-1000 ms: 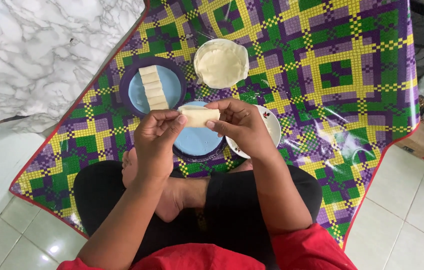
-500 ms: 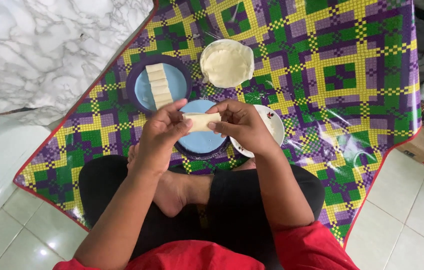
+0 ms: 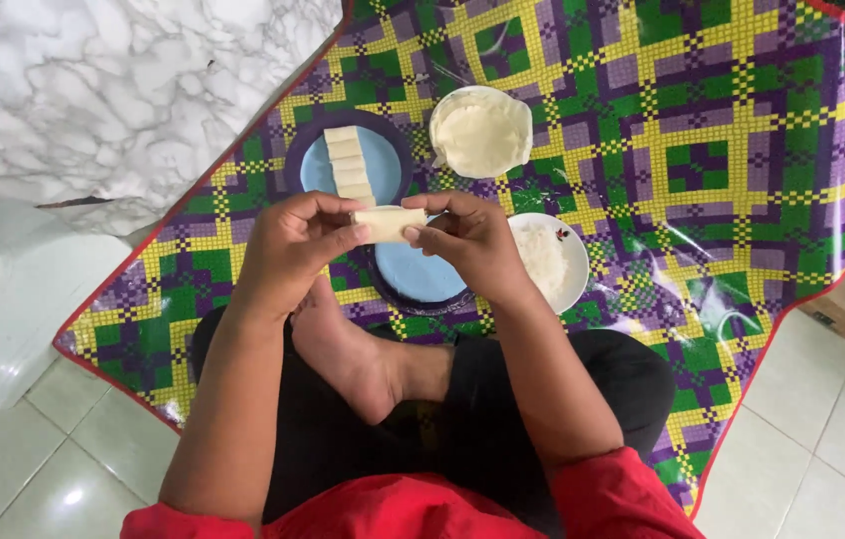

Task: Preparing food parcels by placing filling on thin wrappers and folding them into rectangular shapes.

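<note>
Over the last second the view has drawn back a little, and the pale rolled wrapper (image 3: 389,223) has stayed pinched between both hands, held just above the blue plate (image 3: 422,274) nearest the person. The left hand (image 3: 288,250) has its thumb and fingers closed on the roll's left end; the right hand (image 3: 467,240) is closed on the right end. Half a second ago the fingers were bunched tighter over the roll; now more of it shows, and it looks fully wrapped, though the seam is hidden from this angle. By that reading, this roll appears close to finished.

Toward the far-left edge of the mat, a second blue plate (image 3: 383,170) carries 4 finished rolls (image 3: 347,165) in a row. Beside it, further along the far side, lies a stack of round wrappers (image 3: 480,133). At the near-right of the held roll, a white bowl (image 3: 567,265) holds what seems to be a white filling.

All of this sits on a glossy plaid mat (image 3: 682,150) in purple, green and yellow with a red border, spread on a pale tiled floor (image 3: 822,439). A marbled white surface (image 3: 93,90) rises past the mat's left edge. The person sits cross-legged at the near edge.
</note>
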